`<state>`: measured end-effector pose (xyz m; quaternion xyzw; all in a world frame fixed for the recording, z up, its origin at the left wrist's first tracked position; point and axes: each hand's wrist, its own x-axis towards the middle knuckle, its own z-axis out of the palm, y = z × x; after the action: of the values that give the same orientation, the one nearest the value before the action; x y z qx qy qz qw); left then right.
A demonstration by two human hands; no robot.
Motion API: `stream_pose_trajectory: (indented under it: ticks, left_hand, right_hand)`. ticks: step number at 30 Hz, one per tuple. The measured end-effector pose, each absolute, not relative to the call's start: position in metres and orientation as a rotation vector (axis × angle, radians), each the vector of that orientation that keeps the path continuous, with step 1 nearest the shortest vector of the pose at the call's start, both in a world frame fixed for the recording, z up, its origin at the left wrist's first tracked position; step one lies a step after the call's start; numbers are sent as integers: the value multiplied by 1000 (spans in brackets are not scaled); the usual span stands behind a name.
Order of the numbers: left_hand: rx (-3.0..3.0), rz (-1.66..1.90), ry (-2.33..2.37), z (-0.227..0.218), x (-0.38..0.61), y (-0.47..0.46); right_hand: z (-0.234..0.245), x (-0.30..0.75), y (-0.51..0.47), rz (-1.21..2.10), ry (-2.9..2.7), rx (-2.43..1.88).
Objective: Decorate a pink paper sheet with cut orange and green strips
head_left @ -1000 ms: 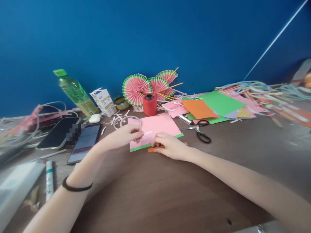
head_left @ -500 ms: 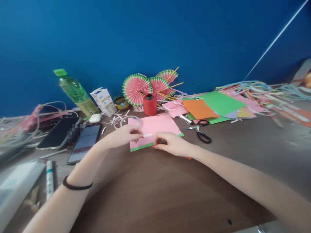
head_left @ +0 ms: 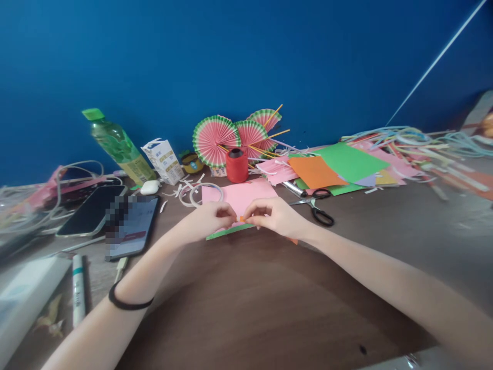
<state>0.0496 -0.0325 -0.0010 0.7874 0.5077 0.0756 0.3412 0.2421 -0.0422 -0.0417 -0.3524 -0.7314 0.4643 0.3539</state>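
Both hands have drawn together since the earlier frame, the left hand (head_left: 210, 221) now almost against the right hand (head_left: 275, 216). Fingers of the right pinch an orange strip (head_left: 242, 219), one end peeking out between the hands and the other showing below the wrist. Fingers of the left bend close to that first end, tips drawn together; whether they grasp the white slip seen there earlier, I cannot tell. The strip is over the near part of a pink sheet (head_left: 246, 195), whose green edge (head_left: 227, 233) faces the person, on the desk (head_left: 250, 303). It looks like light, thin paper, somewhat springy yet easily creased, so a gentle pinch near each end should suit it. Farther out, scissors (head_left: 322, 218) lie right of the sheet, a red spool (head_left: 236, 168) stands behind it, and pleated fans (head_left: 215, 139) rest by the blue wall (head_left: 246, 56)
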Motion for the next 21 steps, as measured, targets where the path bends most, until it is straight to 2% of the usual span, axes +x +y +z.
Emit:
stream_pose_trajectory:
  ticks: [13, 21]
  left_hand:
    - [1491, 291, 1105, -1, 58, -38]
    - [1480, 296, 1087, 0, 58, -39]
  right_hand:
    - [-40, 241, -43, 1189, -1892, -900]
    - [-41, 241, -43, 1163, -1899, -883]
